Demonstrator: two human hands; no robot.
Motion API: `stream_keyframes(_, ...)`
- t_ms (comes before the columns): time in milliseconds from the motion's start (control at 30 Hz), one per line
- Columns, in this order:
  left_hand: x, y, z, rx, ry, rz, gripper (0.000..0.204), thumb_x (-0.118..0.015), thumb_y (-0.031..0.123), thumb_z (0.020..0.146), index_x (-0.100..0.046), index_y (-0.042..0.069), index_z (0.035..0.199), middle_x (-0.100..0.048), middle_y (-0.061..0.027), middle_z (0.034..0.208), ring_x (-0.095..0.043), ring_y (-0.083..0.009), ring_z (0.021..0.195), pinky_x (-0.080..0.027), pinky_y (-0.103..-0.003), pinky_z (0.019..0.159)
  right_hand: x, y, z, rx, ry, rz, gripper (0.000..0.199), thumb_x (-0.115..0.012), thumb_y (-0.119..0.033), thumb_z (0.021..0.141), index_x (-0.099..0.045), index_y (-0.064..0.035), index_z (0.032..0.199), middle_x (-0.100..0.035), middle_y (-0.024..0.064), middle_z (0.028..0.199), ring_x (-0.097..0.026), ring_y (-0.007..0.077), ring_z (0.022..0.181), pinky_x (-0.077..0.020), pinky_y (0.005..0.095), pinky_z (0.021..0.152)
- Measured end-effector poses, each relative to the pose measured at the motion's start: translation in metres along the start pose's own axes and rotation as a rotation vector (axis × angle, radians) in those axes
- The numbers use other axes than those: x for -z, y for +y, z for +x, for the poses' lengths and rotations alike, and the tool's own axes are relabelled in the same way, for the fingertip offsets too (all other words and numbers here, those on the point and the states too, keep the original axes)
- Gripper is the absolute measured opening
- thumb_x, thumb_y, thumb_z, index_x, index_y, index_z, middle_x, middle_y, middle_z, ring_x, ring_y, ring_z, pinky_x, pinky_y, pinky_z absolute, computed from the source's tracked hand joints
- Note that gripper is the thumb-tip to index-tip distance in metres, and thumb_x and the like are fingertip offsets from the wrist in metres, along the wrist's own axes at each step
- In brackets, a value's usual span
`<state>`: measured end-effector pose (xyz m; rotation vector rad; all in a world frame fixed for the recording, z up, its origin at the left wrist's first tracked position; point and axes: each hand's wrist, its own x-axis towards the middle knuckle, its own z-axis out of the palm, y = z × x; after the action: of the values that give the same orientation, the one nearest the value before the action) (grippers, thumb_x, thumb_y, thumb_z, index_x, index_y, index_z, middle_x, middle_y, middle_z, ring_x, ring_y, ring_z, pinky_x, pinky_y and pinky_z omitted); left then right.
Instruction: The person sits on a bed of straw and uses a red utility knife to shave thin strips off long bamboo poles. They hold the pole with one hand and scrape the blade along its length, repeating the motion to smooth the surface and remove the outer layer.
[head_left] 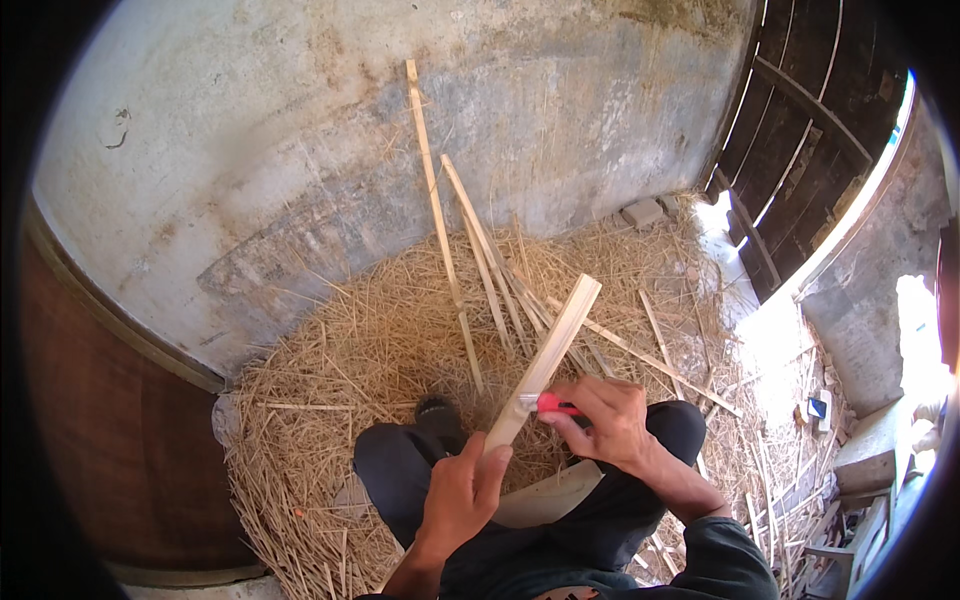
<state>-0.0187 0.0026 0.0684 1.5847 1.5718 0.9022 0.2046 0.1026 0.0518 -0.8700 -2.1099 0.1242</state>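
Stained wall [330,130], loose straw [300,430] below — left hand [463,497] has its grip round the lower end of an upslanting wooden strip [556,350], right hand [612,422] clenched on a red-handled blade [546,402] touching it — uneven pressure could slip the edge into the left thumb.

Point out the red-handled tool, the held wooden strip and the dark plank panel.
Red-handled tool [549,402], head view: on the handle.
Held wooden strip [548,360], head view: on its broad face.
Dark plank panel [786,113], head view: on one plank.
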Motion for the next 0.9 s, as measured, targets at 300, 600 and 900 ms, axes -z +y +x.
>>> stream_keyframes(300,0.004,-0.014,-0.036,0.081,-0.105,-0.003,0.028,-0.059,0.026,0.110,-0.059,0.000,0.099,-0.060,-0.0224,0.065,-0.066,-0.0460,0.063,-0.048,-0.047,0.055,0.042,0.092,0.025,-0.472,0.339,-0.063,0.020,-0.071,-0.021,0.103,-0.078,-0.0032,0.108,-0.071,0.0070,0.073,-0.060,0.0114,0.056,-0.0449,0.0293,0.051)
stream_keyframes(600,0.001,-0.032,-0.007,0.016,-0.007,-0.093,0.032,-0.054,0.029,0.112,-0.060,0.000,0.101,-0.055,-0.0174,0.062,-0.060,-0.0381,0.055,-0.041,-0.046,0.054,0.004,0.032,0.008,-0.151,0.083,0.226,0.023,-0.080,-0.021,0.094,-0.072,-0.0065,0.109,-0.072,0.0067,0.082,-0.069,0.0179,0.064,-0.0528,0.0323,0.057)
stream_keyframes(900,-0.003,-0.030,0.003,0.002,-0.035,-0.224,0.035,-0.053,0.032,0.113,-0.061,0.000,0.103,-0.048,-0.0087,0.061,-0.046,-0.0167,0.054,-0.035,-0.037,0.053,-0.008,0.010,0.005,-0.031,-0.048,0.261,0.035,-0.084,-0.026,0.093,-0.067,-0.0079,0.117,-0.076,0.0072,0.090,-0.073,0.0236,0.067,-0.0560,0.0349,0.058)
